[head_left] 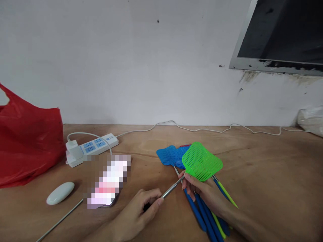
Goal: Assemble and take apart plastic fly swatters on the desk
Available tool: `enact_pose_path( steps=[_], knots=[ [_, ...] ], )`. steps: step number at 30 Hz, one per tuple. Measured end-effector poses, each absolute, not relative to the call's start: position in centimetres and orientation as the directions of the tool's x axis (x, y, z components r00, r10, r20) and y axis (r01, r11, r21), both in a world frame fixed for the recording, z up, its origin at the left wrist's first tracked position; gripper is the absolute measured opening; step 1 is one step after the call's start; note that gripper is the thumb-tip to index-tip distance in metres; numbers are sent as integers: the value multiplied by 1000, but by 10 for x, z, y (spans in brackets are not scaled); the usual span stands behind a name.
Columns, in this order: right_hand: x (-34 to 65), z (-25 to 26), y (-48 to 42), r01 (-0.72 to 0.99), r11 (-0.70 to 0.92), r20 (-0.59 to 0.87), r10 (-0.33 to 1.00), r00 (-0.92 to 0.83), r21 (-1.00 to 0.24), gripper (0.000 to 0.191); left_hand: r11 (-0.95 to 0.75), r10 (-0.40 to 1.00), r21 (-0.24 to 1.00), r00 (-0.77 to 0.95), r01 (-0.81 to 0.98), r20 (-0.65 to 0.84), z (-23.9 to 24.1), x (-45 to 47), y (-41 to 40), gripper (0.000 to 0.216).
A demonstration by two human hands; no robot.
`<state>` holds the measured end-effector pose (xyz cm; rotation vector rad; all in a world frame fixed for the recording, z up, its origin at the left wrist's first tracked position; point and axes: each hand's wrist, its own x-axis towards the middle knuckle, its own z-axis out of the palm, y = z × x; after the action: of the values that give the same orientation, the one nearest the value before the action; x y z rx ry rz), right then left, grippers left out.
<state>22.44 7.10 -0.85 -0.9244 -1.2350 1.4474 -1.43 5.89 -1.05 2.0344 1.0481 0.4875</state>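
A green fly swatter (203, 160) with a perforated square head and a metal rod slants across the middle of the view, held in both hands. My left hand (140, 210) is closed around the lower end of the rod, hiding the grip. At the neck just below the head, my right hand (202, 190) pinches the rod between thumb and fingers. Behind and beneath it, several fly swatters lie in a pile on the table, with a blue swatter head (167, 155) at the left. Their blue handles (195, 210) and yellow-green handles (219, 226) point toward me, partly covered by my right hand and forearm.
On the wooden table (272, 174), a red plastic bag (27, 141) stands at far left beside a white power strip (111, 139). A pixelated phone (108, 183) and white oval object (60, 193) lie nearer. A cable (202, 130) runs along the wall.
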Motion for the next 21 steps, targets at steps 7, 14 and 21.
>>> enact_pose_path(
  steps=[7, 14, 21],
  knots=[
    [220, -10, 71, -330, 48, 75, 995, -70, -943, 28, -281, 820, 817, 569, 503, -68, -4, -12, 57, 50],
    [221, -2, 74, -398, -8, -12, 1000, 7, -918, 36, -276, 815, 824, 575, 495, -72, -7, -13, 56, 48],
    [228, -10, 78, -329, 63, 13, 988, 151, -942, 34, -287, 822, 817, 567, 501, -59, -6, -13, 56, 46]
  ],
)
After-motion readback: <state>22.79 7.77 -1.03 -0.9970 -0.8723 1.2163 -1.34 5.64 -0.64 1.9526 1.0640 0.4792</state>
